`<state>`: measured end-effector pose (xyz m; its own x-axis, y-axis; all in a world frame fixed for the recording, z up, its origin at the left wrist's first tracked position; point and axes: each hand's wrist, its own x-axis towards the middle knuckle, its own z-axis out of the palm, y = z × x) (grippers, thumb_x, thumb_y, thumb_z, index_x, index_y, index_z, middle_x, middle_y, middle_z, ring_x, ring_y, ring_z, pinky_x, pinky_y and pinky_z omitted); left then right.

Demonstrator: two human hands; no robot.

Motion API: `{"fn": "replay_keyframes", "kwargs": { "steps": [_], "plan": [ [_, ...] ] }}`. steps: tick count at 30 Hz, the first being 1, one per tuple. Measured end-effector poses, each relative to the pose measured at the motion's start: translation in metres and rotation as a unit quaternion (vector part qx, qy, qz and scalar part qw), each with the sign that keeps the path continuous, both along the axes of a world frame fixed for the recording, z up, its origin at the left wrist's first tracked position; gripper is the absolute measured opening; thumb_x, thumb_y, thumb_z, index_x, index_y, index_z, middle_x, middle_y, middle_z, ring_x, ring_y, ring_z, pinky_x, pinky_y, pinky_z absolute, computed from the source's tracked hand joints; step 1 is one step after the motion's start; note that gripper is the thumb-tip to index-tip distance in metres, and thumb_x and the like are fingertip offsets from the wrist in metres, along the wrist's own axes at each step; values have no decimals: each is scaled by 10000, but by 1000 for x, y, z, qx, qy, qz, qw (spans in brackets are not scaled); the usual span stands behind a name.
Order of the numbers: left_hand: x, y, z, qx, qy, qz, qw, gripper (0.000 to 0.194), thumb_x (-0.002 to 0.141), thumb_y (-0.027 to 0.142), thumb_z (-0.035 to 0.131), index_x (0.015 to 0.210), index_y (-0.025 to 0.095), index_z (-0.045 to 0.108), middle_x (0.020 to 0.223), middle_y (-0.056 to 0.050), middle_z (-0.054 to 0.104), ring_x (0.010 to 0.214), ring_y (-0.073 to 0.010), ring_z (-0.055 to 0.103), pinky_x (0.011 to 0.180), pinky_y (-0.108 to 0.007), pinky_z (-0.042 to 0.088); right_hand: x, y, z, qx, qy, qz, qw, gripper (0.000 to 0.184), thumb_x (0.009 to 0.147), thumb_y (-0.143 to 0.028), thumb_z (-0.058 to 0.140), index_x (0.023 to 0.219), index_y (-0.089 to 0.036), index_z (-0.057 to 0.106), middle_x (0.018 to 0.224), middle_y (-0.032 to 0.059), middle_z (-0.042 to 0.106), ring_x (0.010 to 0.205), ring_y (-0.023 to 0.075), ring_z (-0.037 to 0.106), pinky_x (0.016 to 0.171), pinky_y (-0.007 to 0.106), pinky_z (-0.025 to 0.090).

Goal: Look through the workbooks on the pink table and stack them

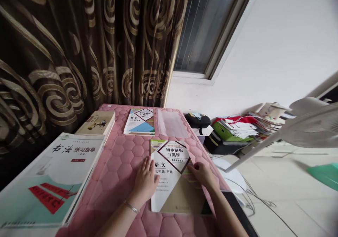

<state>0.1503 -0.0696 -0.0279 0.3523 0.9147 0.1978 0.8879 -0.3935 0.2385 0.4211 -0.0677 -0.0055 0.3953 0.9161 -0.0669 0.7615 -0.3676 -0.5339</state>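
A workbook (171, 191) with a white and brown cover and a dark diamond frame lies on the pink quilted table mat. Along its left edge rests my left hand (146, 178), palm down with the fingers stretched out. My right hand (203, 173) is closed at the opposite edge, its fingertips pinching there over the cover's margin. Something pale and see-through, like clear film, shows beside that edge; its outline is hard to make out. Farther back lie a second workbook (139, 122) with a blue corner and a translucent sheet (173, 124).
A green-and-white book stack (52, 173) stands at the left, with a tan book pile (96, 122) behind it. The patterned curtain (105, 47) hangs past the mat (118, 159). At the right are a white fan (311, 124), floor cables and a green box (229, 133) under papers.
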Motion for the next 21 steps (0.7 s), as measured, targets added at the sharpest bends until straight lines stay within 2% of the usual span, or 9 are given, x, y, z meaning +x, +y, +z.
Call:
{"fn": "replay_keyframes", "kwargs": {
  "steps": [3,4,6,9,12,17,21],
  "plan": [
    [-20,6,28,-45,-15,66,997,346,881,287,489,1184,209,638,1446,-108,489,1294,-276,482,1049,-420,398,4,0,-4,7,20,8,1000,243,760,-417,582,647,-203,571,670,20,659,690,183,619,583,256,413],
    [-31,9,37,-54,-14,109,993,303,896,284,463,1109,215,667,1402,-105,529,1238,-275,526,1017,-428,419,5,0,-4,7,26,11,1000,245,757,-419,581,646,-201,574,671,21,658,691,182,618,584,255,415],
    [-59,17,51,-42,3,178,983,329,923,270,407,1125,180,650,1295,-141,587,1161,-263,561,974,-408,440,5,0,-4,5,37,17,999,249,753,-422,579,644,-198,578,662,22,656,677,180,613,572,253,411],
    [-98,30,60,-64,63,305,948,365,906,260,428,1186,110,607,1268,-215,558,1171,-332,529,885,-442,475,5,0,-3,2,50,14,999,260,743,-430,581,620,-202,575,620,17,644,638,176,601,545,253,398],
    [-119,39,59,-100,70,398,909,408,881,220,434,1242,79,563,1261,-250,540,1136,-360,548,788,-431,502,4,0,-5,2,61,7,998,267,739,-436,580,611,-201,584,602,16,642,618,176,599,536,256,386],
    [-119,47,57,-90,63,414,904,397,878,133,369,1185,15,590,1143,-269,609,1057,-318,616,745,-364,516,2,-2,-6,11,64,3,998,273,746,-443,578,629,-196,595,617,22,644,633,187,614,537,264,373],
    [-119,48,62,-87,57,392,914,371,881,111,367,1112,76,656,1094,-214,671,1030,-280,652,787,-343,518,2,-2,-5,26,66,3,997,243,749,-404,586,621,-197,590,624,36,649,632,189,618,546,269,386]
  ]
}}
